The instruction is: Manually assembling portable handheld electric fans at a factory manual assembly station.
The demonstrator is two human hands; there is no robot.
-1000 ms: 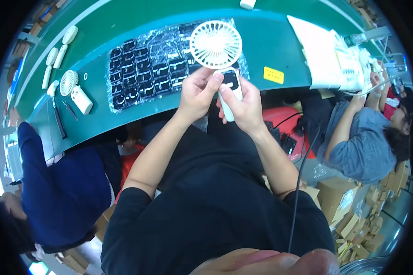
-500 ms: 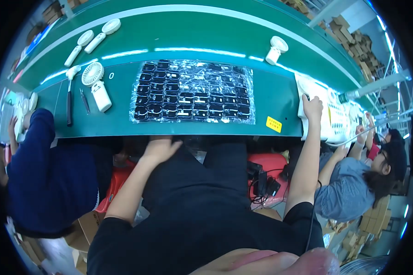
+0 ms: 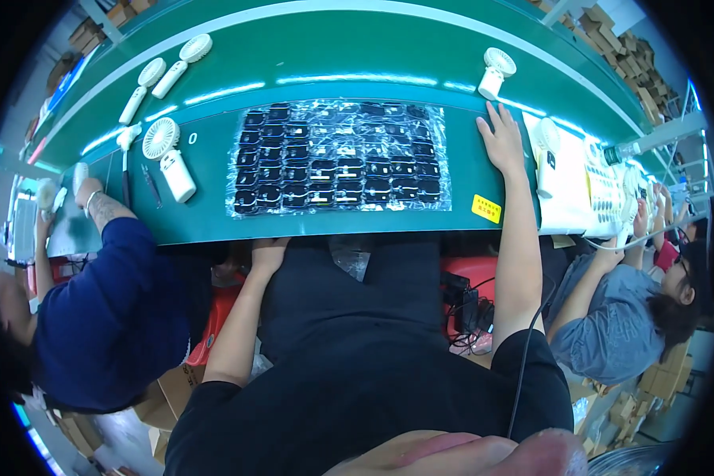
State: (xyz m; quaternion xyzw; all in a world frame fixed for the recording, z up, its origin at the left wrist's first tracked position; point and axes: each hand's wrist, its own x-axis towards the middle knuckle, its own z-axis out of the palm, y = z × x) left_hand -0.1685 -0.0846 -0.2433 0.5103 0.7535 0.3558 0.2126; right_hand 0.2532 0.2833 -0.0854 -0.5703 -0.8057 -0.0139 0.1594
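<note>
My right hand (image 3: 503, 143) reaches over the right part of the green bench, fingers spread and nothing held. Just beyond its fingertips is a white handheld fan (image 3: 497, 73). Another white handheld fan (image 3: 546, 159) lies on a white sheet (image 3: 559, 208) to the right of this hand. At the bench's front edge, above my lap, is my left hand (image 3: 270, 252); its fingers are hidden. Between the hands, farther in, a plastic-wrapped tray of black parts (image 3: 337, 159) lies in rows. A yellow label (image 3: 486, 209) is near my right forearm.
On the left lie a white handheld fan (image 3: 168, 159), a hammer (image 3: 125, 163), tweezers (image 3: 151, 186) and a small white ring (image 3: 192, 138). Two more fans (image 3: 184, 63) are at the far left. Co-workers sit on both sides. Black cabled adapters (image 3: 466, 305) rest on a red stool.
My right hand has left the white sheet and moved left, its fingers now spread; a fan shows on the sheet. My left hand has shifted slightly. The co-worker's arm at left has moved.
</note>
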